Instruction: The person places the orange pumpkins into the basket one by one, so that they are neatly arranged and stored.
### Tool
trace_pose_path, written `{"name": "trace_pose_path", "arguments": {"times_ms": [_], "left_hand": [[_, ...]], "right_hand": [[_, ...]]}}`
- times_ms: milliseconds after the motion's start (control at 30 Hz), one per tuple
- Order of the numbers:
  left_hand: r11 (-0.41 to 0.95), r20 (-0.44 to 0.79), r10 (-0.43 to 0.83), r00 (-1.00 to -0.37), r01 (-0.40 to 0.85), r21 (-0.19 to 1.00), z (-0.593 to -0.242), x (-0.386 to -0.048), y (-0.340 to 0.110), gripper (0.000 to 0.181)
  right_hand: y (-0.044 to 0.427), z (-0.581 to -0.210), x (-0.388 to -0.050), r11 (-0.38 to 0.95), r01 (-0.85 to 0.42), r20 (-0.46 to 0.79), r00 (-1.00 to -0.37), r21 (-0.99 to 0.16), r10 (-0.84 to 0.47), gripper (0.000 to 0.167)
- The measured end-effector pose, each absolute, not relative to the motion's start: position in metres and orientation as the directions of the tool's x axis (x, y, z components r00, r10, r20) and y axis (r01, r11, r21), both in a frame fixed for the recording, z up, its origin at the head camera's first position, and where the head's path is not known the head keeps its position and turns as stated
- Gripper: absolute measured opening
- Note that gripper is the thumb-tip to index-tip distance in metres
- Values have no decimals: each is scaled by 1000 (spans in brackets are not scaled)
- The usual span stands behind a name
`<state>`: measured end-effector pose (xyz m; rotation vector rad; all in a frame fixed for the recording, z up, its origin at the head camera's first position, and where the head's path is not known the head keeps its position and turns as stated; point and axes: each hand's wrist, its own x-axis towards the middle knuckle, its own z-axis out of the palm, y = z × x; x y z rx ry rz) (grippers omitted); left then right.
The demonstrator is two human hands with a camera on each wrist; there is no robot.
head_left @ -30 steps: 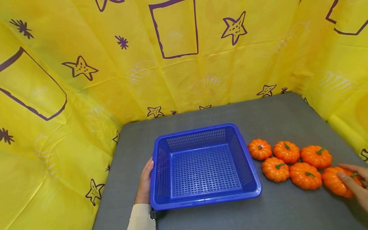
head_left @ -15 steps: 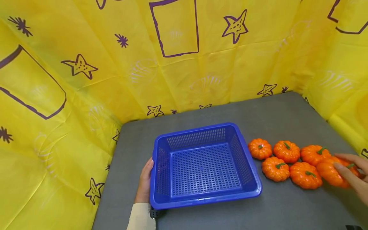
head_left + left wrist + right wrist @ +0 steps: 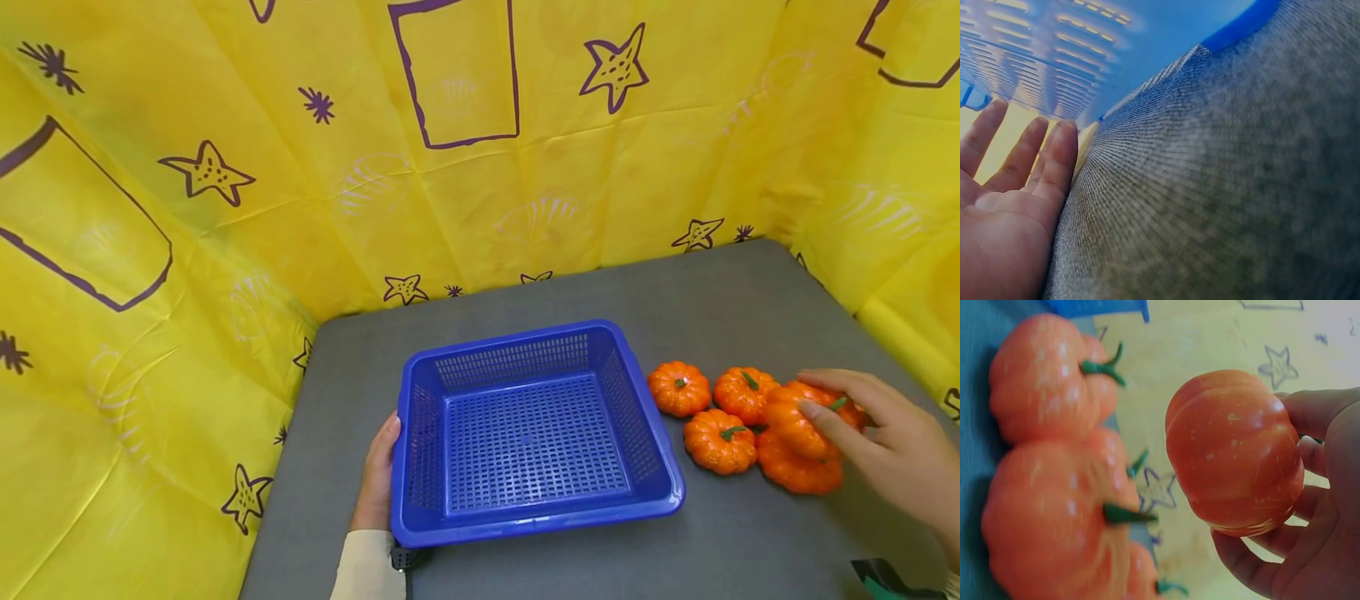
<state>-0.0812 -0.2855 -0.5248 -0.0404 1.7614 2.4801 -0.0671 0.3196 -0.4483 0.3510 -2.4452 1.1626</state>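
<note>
Head view: blue basket (image 3: 536, 525) on grey table (image 3: 720, 308); left hand (image 3: 378, 475) against its left side; right hand (image 3: 888, 442) grasping one orange pumpkin (image 3: 795, 417) — held above further pumpkins (image 3: 720, 446), right of the basket. Left wrist view: left fingers (image 3: 1059, 159) loosely extended, unclenched, near the basket's slotted plastic. Right wrist view: fingers curled round the pumpkin — green-stemmed ones beside it, yellow star-patterned cloth (image 3: 1166, 350) behind.
</note>
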Motion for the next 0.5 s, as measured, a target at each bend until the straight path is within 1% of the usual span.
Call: {"name": "trace_pose_path", "arguments": {"times_ms": [200,367,500], "left_hand": [[-336,-105,58,-993,-119,934,-524,-80,-285,59],[-355,-124,43,-991,-131,926,-522,-79,-284,57],[-362,-114,53,-992,-126,924,-521,-79,-283,57]], "right_hand": [[295,-437,-75,624,-440,459,-877,-646,-143,39],[275,-433,-85,570,-525,499,-838,-632,-219,46],[259,-427,-91,540,-586,524,-803,-604,-286,52]]}}
